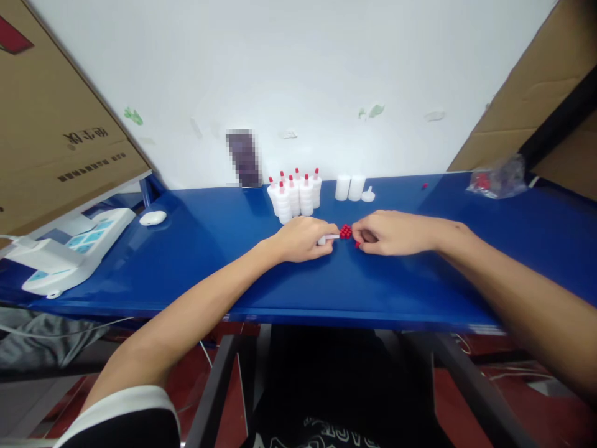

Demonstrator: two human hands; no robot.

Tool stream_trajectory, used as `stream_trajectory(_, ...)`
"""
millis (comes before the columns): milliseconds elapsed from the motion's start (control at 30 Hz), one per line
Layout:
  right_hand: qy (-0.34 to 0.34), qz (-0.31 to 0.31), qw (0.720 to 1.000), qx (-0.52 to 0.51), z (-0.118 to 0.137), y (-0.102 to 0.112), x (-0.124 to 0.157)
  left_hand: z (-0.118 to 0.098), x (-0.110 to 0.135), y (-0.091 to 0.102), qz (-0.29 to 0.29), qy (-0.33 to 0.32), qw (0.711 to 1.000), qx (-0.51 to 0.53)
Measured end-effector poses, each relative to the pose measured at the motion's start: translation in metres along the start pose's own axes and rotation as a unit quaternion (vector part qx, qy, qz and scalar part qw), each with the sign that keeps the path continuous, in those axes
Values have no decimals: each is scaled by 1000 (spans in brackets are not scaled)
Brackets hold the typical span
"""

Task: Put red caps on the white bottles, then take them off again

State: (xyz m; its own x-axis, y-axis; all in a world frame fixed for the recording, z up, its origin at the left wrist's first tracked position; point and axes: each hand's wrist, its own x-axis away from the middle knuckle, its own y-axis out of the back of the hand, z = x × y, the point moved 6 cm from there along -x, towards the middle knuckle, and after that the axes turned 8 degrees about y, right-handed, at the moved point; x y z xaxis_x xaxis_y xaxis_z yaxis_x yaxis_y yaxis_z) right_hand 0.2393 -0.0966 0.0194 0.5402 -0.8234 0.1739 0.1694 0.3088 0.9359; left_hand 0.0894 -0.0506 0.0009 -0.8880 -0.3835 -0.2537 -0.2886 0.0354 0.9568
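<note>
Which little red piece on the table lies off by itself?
The red piece at the back, alone between the white spout and clear bag; the red cluster is bunched beside the right hand, and another piece touches that hand.

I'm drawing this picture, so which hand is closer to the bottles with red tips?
Left. The left hand is just in front of the bottles, on the person's side; the right hand is farther away, off to their right.

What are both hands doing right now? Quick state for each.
Left hand: closed, holding a white nozzle piece.
Right hand: closed, apparently pinching a small red cap.
</note>
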Motion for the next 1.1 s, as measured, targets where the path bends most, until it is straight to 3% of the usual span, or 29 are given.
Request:
stream_trajectory(500,2,-60,998,33,-12,2,-6,-1,-1,-3,23,0,999,-50)
stream_trajectory(1100,-3,-57,998,-33,-16,-4,-11,0,0,-2,20,9,999,-38)
